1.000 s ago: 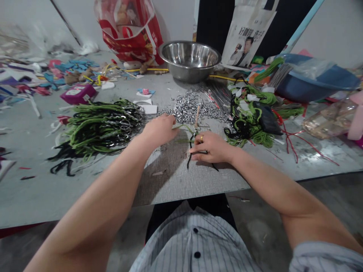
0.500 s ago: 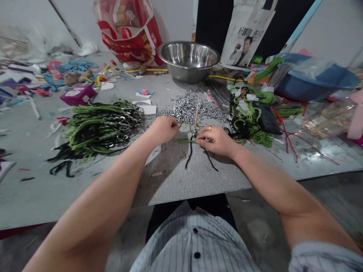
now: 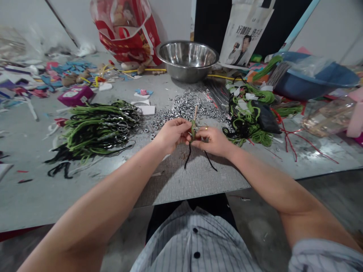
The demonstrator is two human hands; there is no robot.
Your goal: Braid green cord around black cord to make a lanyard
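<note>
Close together over the table, my left hand (image 3: 176, 135) and my right hand (image 3: 212, 141) both pinch a green cord (image 3: 193, 130). The cord is bunched between the fingertips, partly hidden by them. Two black cord ends (image 3: 210, 161) hang down below onto the table. Just behind the fingers a thin wooden stick (image 3: 195, 112) stands upright. Small silver metal rings (image 3: 185, 105) lie scattered beyond my hands. A pile of green and black cords with metal key rings (image 3: 96, 126) lies to the left of my left hand.
A steel bowl (image 3: 187, 60) stands at the back. Bundles of green and black cord (image 3: 249, 113) lie on the right, before a blue basin (image 3: 317, 79). A purple box (image 3: 76, 96), a red bag (image 3: 124, 37) and foam scraps occupy the left and back.
My left hand has moved right, bringing the green cord's stretched-out part in against my right hand. My right hand has barely moved. The view has shifted slightly.
</note>
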